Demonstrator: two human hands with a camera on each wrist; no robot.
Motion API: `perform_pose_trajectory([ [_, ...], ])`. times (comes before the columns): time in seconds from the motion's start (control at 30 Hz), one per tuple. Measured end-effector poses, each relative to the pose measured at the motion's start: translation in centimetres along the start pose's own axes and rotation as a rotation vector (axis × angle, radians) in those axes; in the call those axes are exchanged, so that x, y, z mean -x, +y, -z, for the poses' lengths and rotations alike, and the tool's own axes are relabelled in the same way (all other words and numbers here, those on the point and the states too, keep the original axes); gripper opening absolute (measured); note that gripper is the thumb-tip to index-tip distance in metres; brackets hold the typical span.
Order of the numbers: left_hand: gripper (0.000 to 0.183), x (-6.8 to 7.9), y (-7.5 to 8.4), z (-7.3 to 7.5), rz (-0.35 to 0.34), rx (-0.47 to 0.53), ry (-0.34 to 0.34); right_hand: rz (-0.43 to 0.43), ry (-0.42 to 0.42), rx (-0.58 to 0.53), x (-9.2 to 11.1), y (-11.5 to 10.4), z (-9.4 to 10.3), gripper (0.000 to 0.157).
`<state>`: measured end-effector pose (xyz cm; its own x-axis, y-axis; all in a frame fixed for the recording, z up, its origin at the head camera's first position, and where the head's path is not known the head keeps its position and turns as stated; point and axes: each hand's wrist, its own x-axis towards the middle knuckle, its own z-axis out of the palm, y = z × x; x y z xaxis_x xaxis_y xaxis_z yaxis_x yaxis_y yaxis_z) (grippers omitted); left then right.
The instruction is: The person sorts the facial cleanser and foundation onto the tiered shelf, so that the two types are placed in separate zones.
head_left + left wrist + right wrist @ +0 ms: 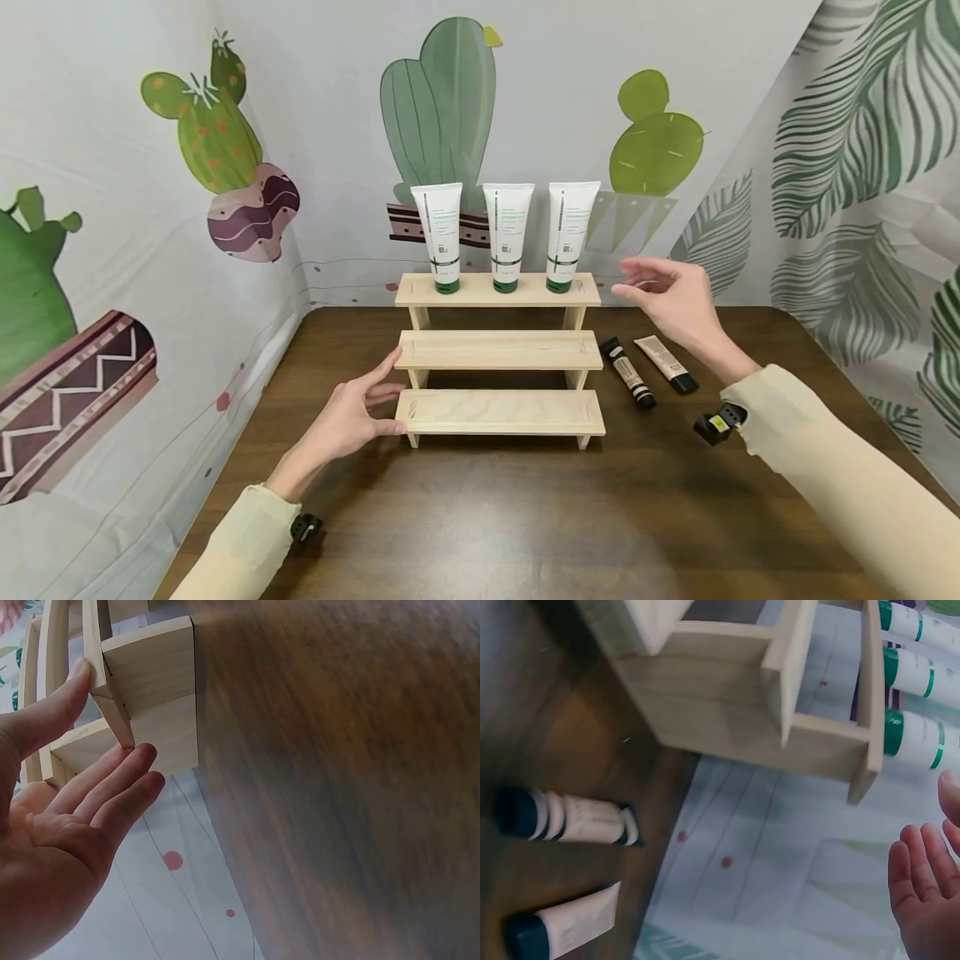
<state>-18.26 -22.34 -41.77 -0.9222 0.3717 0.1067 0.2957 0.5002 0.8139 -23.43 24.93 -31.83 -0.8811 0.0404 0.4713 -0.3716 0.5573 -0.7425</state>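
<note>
A three-tier wooden display stand (499, 350) faces me, with three upright white tubes on its top step: left tube (441, 237), middle tube (507, 237), right tube (572, 237). Each has a green cap at the bottom. My left hand (348, 417) touches the stand's left end, thumb at the lowest step and index finger near the middle one. In the left wrist view its fingers (124, 784) look nearly straight against the wood. To the right of the top step, my right hand (675, 300) hovers with loosely bent fingers and nothing in them, apart from the right tube.
On the brown table (510, 517), right of the stand, lie a dark-ended banded tube (628, 372) and a beige tube with a black cap (666, 363). A cactus-print cloth (337, 125) hangs behind and at the sides.
</note>
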Motion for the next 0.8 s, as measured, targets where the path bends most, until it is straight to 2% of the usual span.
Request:
perform_pose_trajectory([
  [0.2, 0.118, 0.0, 0.0, 0.1, -0.009, -0.004, 0.002, -0.021, -0.015, 0.062, 1.6, 2.2, 1.4, 0.032],
  [0.47, 0.117, 0.1, 0.0, 0.1, -0.015, -0.027, 0.002, 0.04, -0.046, 0.115, 3.6, 5.7, 1.9, 0.023],
  [0.63, 0.117, 0.1, -0.2, 0.0, -0.03, -0.008, 0.002, 0.006, -0.081, 0.146, 4.4, 7.3, 2.1, 0.022],
  [0.8, 0.117, -0.1, -0.6, 0.1, -0.038, 0.056, 0.0, -0.032, -0.159, 0.176, 4.6, 8.6, 2.0, 0.023],
])
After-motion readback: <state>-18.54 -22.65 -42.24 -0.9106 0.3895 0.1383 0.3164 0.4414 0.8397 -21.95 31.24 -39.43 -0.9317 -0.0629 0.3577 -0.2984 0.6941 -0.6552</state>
